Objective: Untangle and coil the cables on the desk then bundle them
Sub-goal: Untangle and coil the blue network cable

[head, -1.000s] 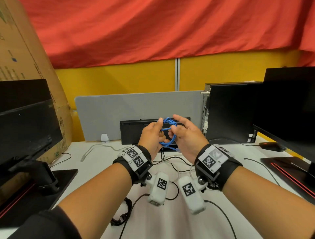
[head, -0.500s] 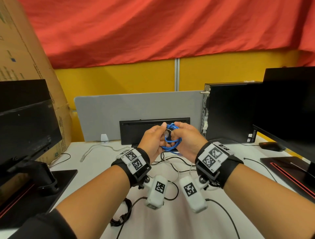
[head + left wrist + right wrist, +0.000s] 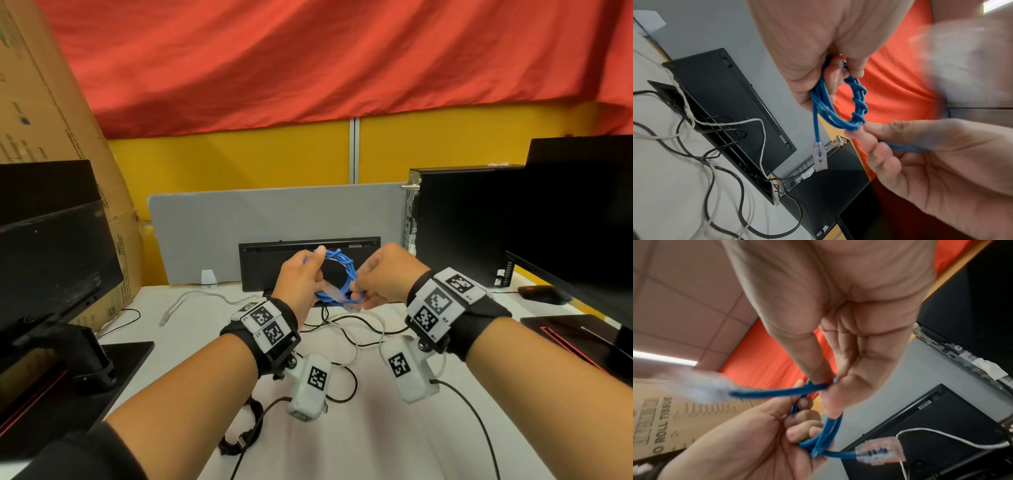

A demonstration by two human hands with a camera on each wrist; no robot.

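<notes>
Above the bench (image 3: 359,445), the left hand (image 3: 298,284) gripped one side of the blue cable (image 3: 344,270) coil to keep its loops together. The right hand (image 3: 383,277) pinched the loose tail, probably to finish wrapping it round. Beyond, white cables (image 3: 191,299) lay uncoiled.

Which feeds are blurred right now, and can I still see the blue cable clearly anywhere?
Head view: sharp, edges bowed by the wide lens; blue cable coil clear between left hand and right hand. Left wrist view: coil crisp, upper right smeared. Right wrist view: one clear plug readable, the other motion-blurred.
</notes>
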